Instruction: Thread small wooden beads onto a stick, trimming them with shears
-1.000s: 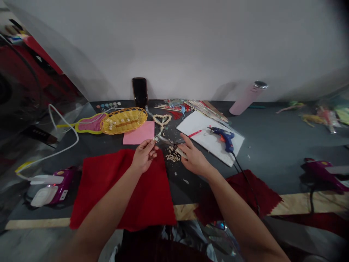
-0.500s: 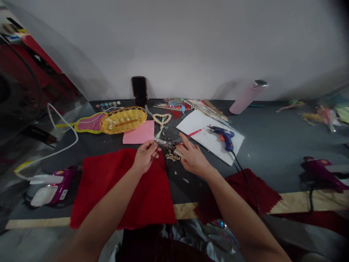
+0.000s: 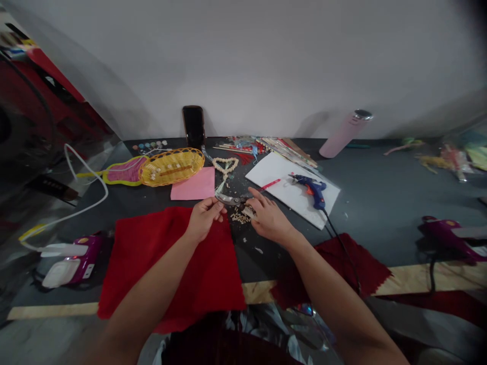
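In the middle of the head view, my right hand (image 3: 268, 218) is closed round the pale handles of metal shears (image 3: 228, 201), its index finger lying forward. The tool's curved grey head points left. My left hand (image 3: 205, 217) is pinched, thumb against fingers, right at that head; whatever small piece it holds is too small to make out. Several short beige pieces (image 3: 239, 218) lie in a loose pile on the dark table below the tool. Just beyond sits a triangular beaded ornament (image 3: 225, 165) with a pale tassel.
Red cloth (image 3: 171, 263) covers the front left. Pink paper (image 3: 194, 184) and a yellow woven basket (image 3: 173, 167) lie behind it. To the right, a blue glue gun (image 3: 314, 188) with its cord rests on a white board (image 3: 274, 170). A phone (image 3: 194, 125) and pink bottle (image 3: 344, 134) stand behind.
My hands stay at nearly the same spot, with the fingers shifting slightly around the shears. The beige pieces and other things lie as before.
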The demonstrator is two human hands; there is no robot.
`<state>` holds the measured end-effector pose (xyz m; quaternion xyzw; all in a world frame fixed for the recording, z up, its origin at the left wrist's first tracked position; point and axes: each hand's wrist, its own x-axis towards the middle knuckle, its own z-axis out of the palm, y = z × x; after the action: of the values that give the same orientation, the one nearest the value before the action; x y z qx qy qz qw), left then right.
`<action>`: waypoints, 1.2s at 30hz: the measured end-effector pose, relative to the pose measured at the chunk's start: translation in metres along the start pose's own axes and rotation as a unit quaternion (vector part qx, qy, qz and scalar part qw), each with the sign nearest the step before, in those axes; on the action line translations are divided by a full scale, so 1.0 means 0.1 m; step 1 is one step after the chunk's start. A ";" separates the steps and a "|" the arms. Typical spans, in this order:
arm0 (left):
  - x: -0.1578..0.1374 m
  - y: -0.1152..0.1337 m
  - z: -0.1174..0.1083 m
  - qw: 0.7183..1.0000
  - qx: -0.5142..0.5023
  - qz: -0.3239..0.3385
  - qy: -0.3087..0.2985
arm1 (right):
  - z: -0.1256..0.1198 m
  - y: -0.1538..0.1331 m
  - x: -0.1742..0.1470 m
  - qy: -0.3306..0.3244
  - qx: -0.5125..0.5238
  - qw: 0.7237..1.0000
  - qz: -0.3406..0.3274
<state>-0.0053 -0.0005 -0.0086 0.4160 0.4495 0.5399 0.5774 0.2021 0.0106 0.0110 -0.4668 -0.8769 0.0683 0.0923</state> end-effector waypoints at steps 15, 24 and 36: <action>-0.04 0.00 0.01 1.000 -0.006 0.015 0.001 | 0.04 -0.09 0.02 -0.041 -0.009 0.999 0.027; -0.04 0.01 0.04 0.999 0.027 0.023 0.010 | 0.02 -0.08 0.03 -0.019 -0.055 0.997 0.046; -0.06 0.06 -0.04 0.998 -0.018 -0.020 -0.055 | -0.03 -0.05 0.00 -0.033 -0.016 0.999 -0.004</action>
<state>-0.0106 -0.0060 -0.0038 0.4256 0.4154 0.5124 0.6195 0.1988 0.0078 0.0149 -0.4624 -0.8822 0.0693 0.0560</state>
